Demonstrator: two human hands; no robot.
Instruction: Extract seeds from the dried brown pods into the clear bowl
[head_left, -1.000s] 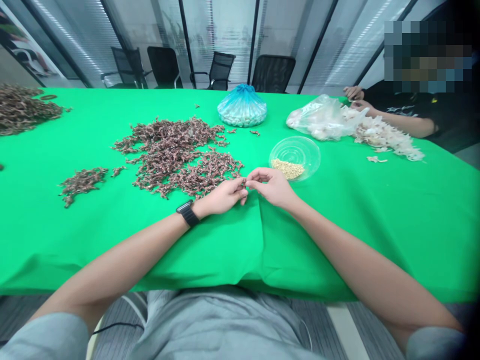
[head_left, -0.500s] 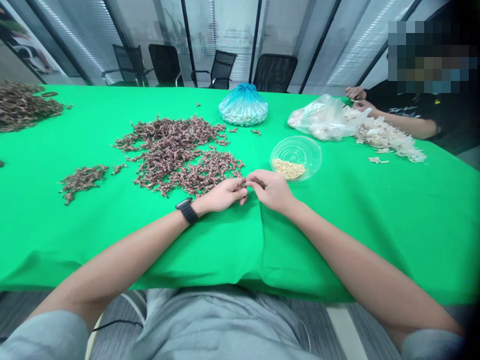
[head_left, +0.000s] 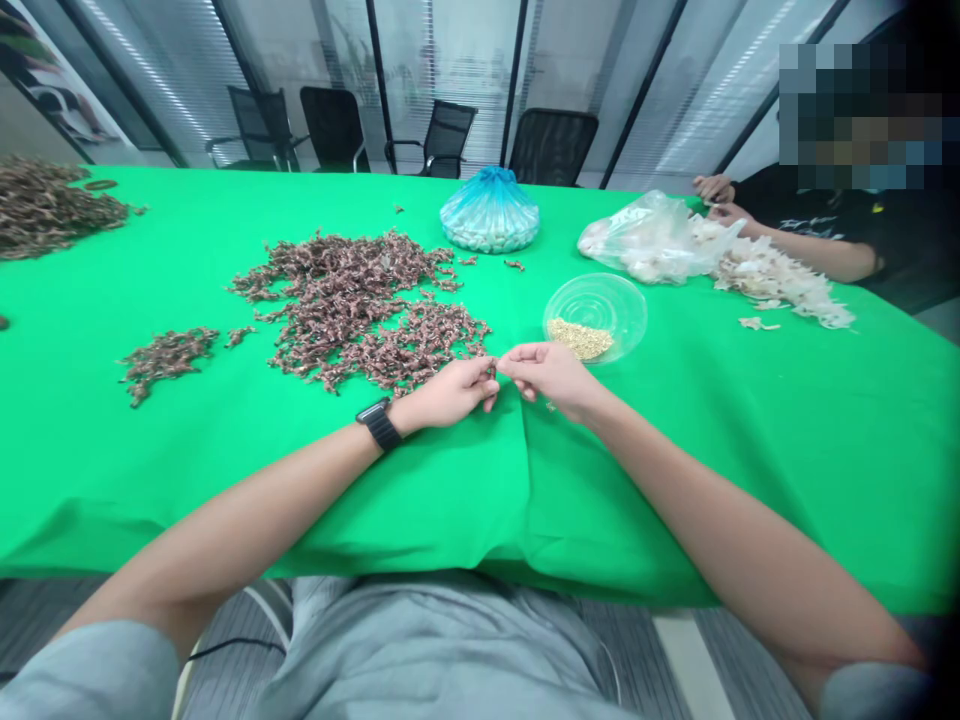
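My left hand (head_left: 450, 393), with a black watch (head_left: 380, 424) on the wrist, has its fingertips pinched on a small brown twisted piece (head_left: 491, 371). My right hand (head_left: 547, 375) sits just beside it, fingers curled and almost touching the left fingertips. Whether it holds anything is too small to tell. A large heap of similar brown pieces (head_left: 352, 310) lies just beyond my left hand. A clear plastic bowl (head_left: 622, 305) with yellowish grains (head_left: 579, 338) stands just past my right hand.
Everything lies on a green tablecloth (head_left: 750, 450). Further brown heaps (head_left: 169, 360) lie to the left. A blue mesh bag (head_left: 490, 215) and a clear plastic bag (head_left: 649, 240) stand beyond. A co-worker's hands (head_left: 720, 200) work at the right beside white papery skins (head_left: 772, 280).
My right hand has moved slightly right, opening a small gap from my left hand. The brown bit visible at its fingers earlier no longer shows. The view has shifted slightly.
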